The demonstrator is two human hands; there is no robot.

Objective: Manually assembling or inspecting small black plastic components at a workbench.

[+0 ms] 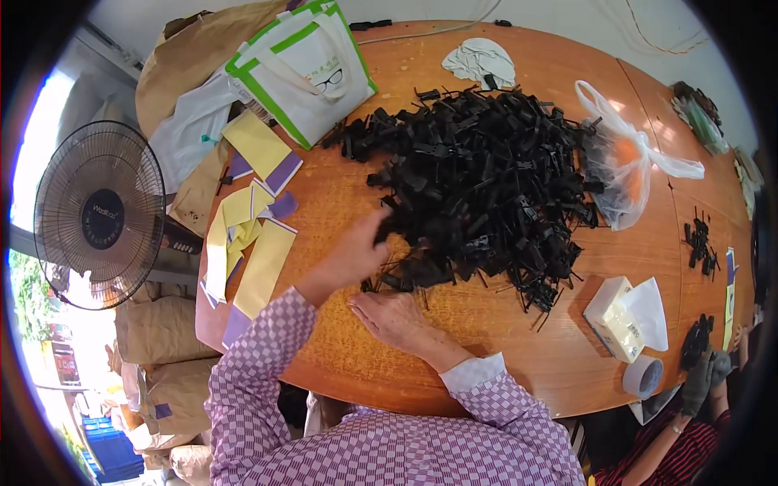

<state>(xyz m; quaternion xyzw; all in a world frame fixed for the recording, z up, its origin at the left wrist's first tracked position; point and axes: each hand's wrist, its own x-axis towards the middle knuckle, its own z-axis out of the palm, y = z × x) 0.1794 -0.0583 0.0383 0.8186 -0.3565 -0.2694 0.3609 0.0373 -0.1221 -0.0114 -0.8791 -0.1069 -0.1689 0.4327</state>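
Observation:
A large heap of small black plastic parts [486, 178], many with thin stems, covers the middle of the table. At its left edge is my left hand [356, 247], index finger and thumb apart, with black parts showing between them. The fingertips are slightly blurred against the heap, and I see no piece clearly gripped. Closer to me, my right hand [397, 320] lies low on the wooden table [348, 364], back up and fingers stretched toward the left. Its fingertips are just below a few black parts at the near edge of the heap, and nothing shows in it.
Yellow and purple strips [263, 267] lie at the left, below a white-green bag [312, 73]. A fan [101, 215] stands beside the table. To the right are a knotted plastic bag [624, 166], a tissue pack [616, 320], a tape roll [643, 376] and a co-worker's gloved hand [697, 385].

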